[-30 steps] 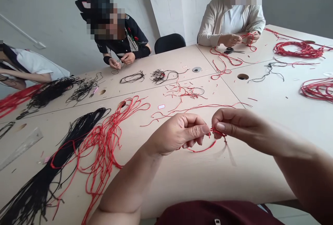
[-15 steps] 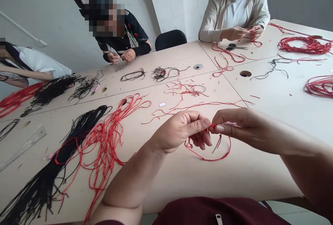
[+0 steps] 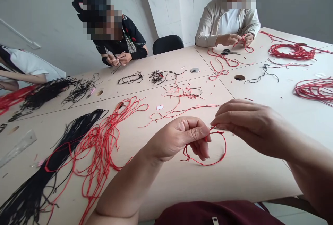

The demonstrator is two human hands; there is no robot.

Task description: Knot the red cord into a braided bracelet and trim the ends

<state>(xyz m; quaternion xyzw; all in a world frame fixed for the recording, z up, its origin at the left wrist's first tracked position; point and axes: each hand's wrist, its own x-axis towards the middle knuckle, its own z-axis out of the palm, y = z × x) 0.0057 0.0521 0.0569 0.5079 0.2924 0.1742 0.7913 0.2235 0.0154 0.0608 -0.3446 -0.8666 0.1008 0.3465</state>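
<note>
A braided red cord bracelet [image 3: 225, 148] hangs in a loop over the table, with small knots and short loose ends. My left hand [image 3: 179, 138] pinches it between thumb and bent forefinger, at the upper left of the loop. Just to the right, my right hand [image 3: 249, 128] has its fingers pressed together around a short end of red cord [image 3: 212, 127] that rises from the left fingertips. A thin, greyish sliver shows beneath the right fingers; I cannot make out what it is.
To the left lie a red cord bundle [image 3: 104, 148], a black cord bundle [image 3: 62, 152] and a clear ruler [image 3: 19, 148]. Red scraps [image 3: 184, 91] lie ahead. Across the table, people work cords by hand; scissors [image 3: 229, 52] lie near one. Red coils [image 3: 291, 51] sit far right.
My right hand has drawn slightly up and back from the braid and now grips a cord end. More of the bracelet loop shows. The whole view has shifted a little.
</note>
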